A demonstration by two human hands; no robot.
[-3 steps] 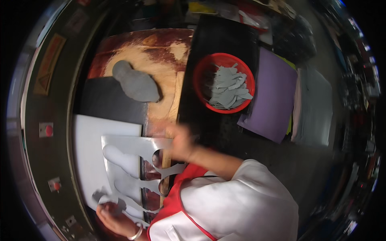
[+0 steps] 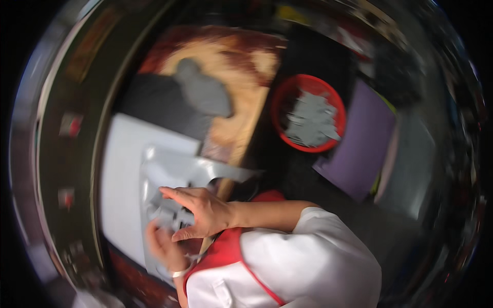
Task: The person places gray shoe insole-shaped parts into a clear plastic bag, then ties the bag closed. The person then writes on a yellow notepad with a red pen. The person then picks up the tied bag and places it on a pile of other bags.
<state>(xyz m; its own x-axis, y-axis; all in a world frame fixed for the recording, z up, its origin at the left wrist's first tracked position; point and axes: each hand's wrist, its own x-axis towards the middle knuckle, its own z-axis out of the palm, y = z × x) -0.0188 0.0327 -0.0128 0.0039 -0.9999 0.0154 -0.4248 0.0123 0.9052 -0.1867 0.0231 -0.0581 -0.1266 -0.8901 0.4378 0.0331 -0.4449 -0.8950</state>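
A shiny grey sheet with sole-shaped cut-outs (image 2: 177,161) lies on a white board (image 2: 119,174), its right end reaching past the board. Over the sheet, my right hand (image 2: 204,211) has its index finger stretched out and its thumb apart, with no object plainly in it. My left hand (image 2: 165,247), wearing a bracelet, is just below and left of it; its fingers are smeared by motion. Small grey shapes show between the two hands, too blurred to identify. Farther back, a grey sole-shaped piece (image 2: 205,93) rests partly on a dark sheet (image 2: 156,100).
A red bowl (image 2: 281,119) of grey scraps (image 2: 313,120) stands on a black surface at right. Beyond it are purple sheets (image 2: 359,141) and greyish sheets (image 2: 413,169). Along the left runs a dark machine panel (image 2: 77,159) with red buttons. The worn wooden tabletop (image 2: 249,97) lies behind.
My right hand has moved down and left over the cut-out sheet. My left hand has come up and right, close to it. The whole view has shifted and tilted.
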